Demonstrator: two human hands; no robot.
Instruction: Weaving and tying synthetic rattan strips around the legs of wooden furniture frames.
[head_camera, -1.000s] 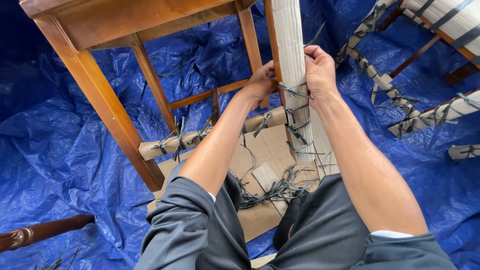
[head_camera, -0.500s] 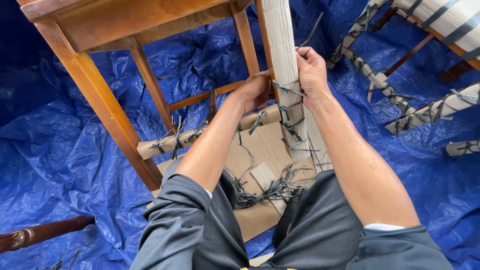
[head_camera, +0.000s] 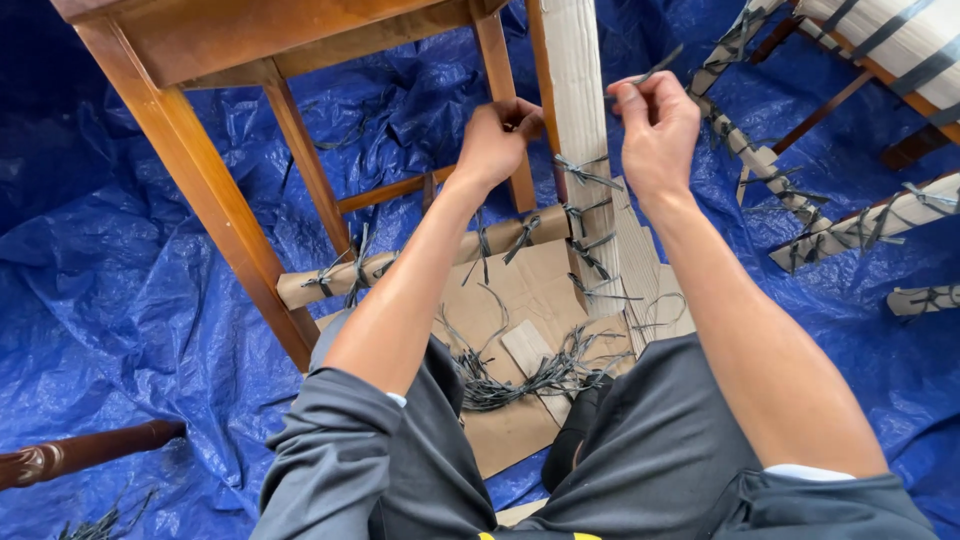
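Note:
A wooden chair (head_camera: 200, 150) stands on a blue tarp. One of its legs (head_camera: 578, 120) is wrapped in corrugated cardboard and tied with several dark straps. My left hand (head_camera: 498, 140) is closed against the left side of that wrapped leg, fingers pinching behind it. My right hand (head_camera: 655, 125) sits to the right of the leg, pinching a thin dark strap (head_camera: 655, 70) that sticks up and to the right. A lower rung (head_camera: 420, 258) is also wrapped in cardboard and tied with straps.
A loose pile of dark straps (head_camera: 530, 375) lies on a flat cardboard sheet (head_camera: 520, 290) between my knees. More cardboard-wrapped furniture parts (head_camera: 860, 230) lie at the right. A dark turned wooden leg (head_camera: 80, 455) lies at the lower left. The blue tarp (head_camera: 110, 300) covers the floor.
Both hands have risen higher up the wrapped leg. My right hand has come off the leg and now pinches a strap end beside it.

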